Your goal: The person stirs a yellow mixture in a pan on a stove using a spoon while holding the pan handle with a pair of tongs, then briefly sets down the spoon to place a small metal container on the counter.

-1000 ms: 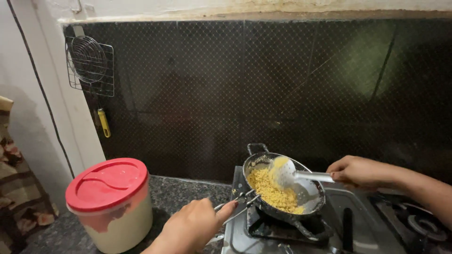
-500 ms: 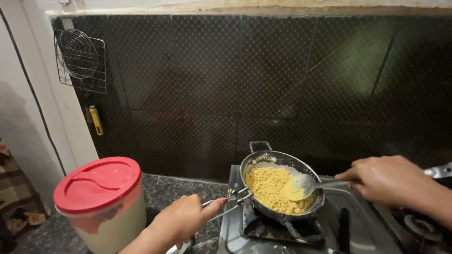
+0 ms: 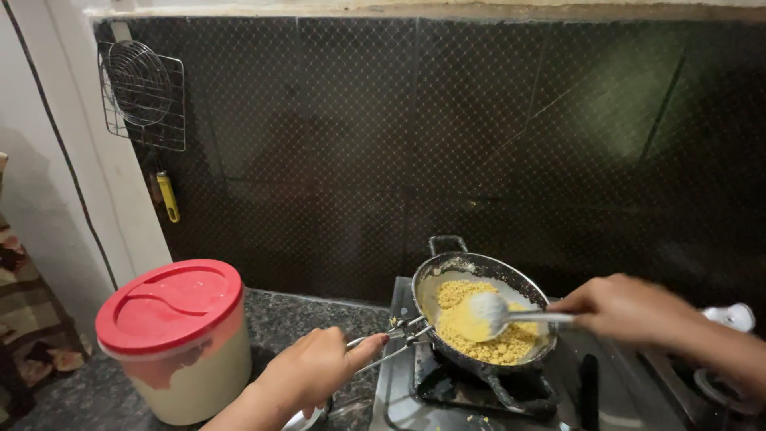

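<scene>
- Dark tiled wall (image 3: 447, 136) fills the upper frame; a wire rack (image 3: 144, 94) hangs upper left.
- Red-lidded container (image 3: 174, 339) sits lower left.
- Pan (image 3: 481, 319), lower centre on the stove (image 3: 574, 399), looks hot and fairly light, so best held by tongs.
- Left hand (image 3: 315, 371) is clenched round the tongs (image 3: 391, 339).
- Right hand (image 3: 630, 307) grips the spoon (image 3: 503, 313) in loose yellow crumbs (image 3: 479, 335).

A home kitchen — gas stove (image 3: 479, 399), dark tiled backsplash (image 3: 447, 144), granite counter (image 3: 303, 319).
</scene>
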